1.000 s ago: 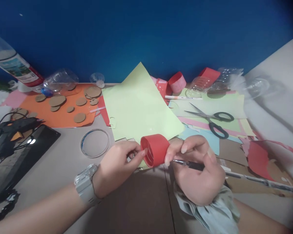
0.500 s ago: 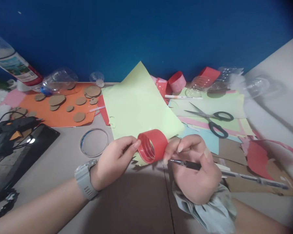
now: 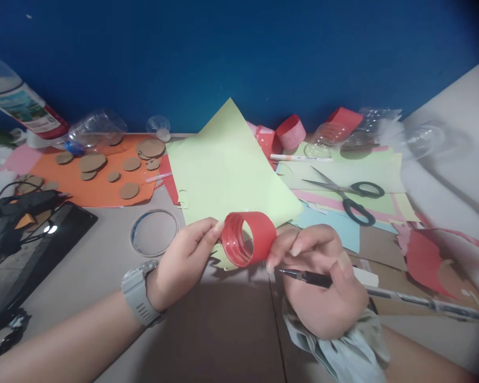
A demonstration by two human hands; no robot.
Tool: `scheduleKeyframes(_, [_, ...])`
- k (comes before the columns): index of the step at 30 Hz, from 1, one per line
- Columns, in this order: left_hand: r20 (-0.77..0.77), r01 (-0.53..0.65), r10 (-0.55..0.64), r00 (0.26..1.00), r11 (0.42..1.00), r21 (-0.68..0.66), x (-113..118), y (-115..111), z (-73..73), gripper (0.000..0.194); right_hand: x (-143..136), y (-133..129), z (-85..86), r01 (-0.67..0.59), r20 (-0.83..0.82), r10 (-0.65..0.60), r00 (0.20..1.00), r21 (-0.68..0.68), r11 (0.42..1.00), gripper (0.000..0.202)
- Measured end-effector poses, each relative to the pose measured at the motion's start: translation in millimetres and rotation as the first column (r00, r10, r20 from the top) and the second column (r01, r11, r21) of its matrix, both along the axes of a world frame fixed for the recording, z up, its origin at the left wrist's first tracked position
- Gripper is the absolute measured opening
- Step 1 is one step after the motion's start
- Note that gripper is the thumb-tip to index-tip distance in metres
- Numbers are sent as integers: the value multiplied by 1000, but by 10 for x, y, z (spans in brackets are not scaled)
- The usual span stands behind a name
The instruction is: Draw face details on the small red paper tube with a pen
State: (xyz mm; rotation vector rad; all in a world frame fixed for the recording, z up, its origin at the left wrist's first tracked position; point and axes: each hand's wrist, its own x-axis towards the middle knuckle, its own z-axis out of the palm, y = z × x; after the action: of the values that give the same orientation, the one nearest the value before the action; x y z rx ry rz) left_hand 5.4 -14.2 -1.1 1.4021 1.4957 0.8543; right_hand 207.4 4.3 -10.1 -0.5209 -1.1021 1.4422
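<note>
A red ring (image 3: 263, 236) with clear plastic inside it is held up over the near edge of a pale green sheet (image 3: 227, 170). My left hand (image 3: 186, 260) pinches its left rim between thumb and fingers. At the ring's right side, the fingertips of my right hand (image 3: 323, 282) touch or nearly touch it. A black and clear pen (image 3: 313, 277) lies across that hand, gripped under the thumb, its tip pointing left. Scraps of green paper (image 3: 223, 259) show below the ring.
Cardboard discs (image 3: 92, 163) lie on orange paper (image 3: 72, 186). A tape ring (image 3: 132, 234) and a dark phone (image 3: 59, 250) are at left. Scissors (image 3: 343, 189), a marker (image 3: 299, 158) and red scraps (image 3: 425, 260) are at right. Clear bottles (image 3: 98, 130) stand along the blue wall.
The red ring has turned slightly, showing more of its inside. My right hand and the pen have shifted a little to the right and down.
</note>
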Motion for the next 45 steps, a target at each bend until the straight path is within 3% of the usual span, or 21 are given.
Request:
scheduleKeyframes(12, [-24, 19, -19, 1000, 1000, -5, 2, -15, -36, 41, -36, 14, -7, 53, 36, -52, 998, -22, 998, 30])
scheduleKeyframes(22, [-48, 65, -65, 997, 998, -11, -12, -27, -18, 38, 3, 50, 31, 14, 64, -13, 998, -18, 1000, 28])
scheduleKeyframes(25, [3, -9, 9, 1000, 1000, 24, 9, -33, -19, 37, -3, 44, 50, 34, 62, -32, 998, -33, 999, 28])
scheduleKeyframes(28, [106, -187, 175, 979, 975, 119, 21, -45, -48, 34, -19, 34, 48, 57, 87, -51, 995, -63, 996, 29])
scheduleKeyframes(31, [302, -302, 237, 923, 934, 191, 12, -89, -79, 49, -51, 19, 31, 83, 84, -76, 994, -77, 994, 31])
scheduleKeyframes(34, [448, -160, 55, 892, 967, 199, -8, -156, -88, 65, -83, -3, 18, 78, 40, -74, 996, -95, 992, 31])
scheduleKeyframes(37, [303, 72, -156, 940, 960, 269, -25, -184, -70, 62, -92, -26, 3, 18, 14, -17, 1000, -107, 994, 29])
scheduleKeyframes(40, [134, 287, -353, 926, 887, 361, -31, -166, -43, 58, -80, -37, -17, -26, 21, 29, 999, -103, 994, 30])
scheduleKeyframes(42, [79, 345, -401, 913, 859, 379, -18, -164, -19, 57, -71, -33, -24, -37, 39, 42, 998, -133, 990, 30])
scheduleKeyframes(45, [-7, 301, -312, 950, 911, 283, 26, -206, 58, 53, -69, -25, -20, -91, 56, 101, 993, -161, 983, 31])
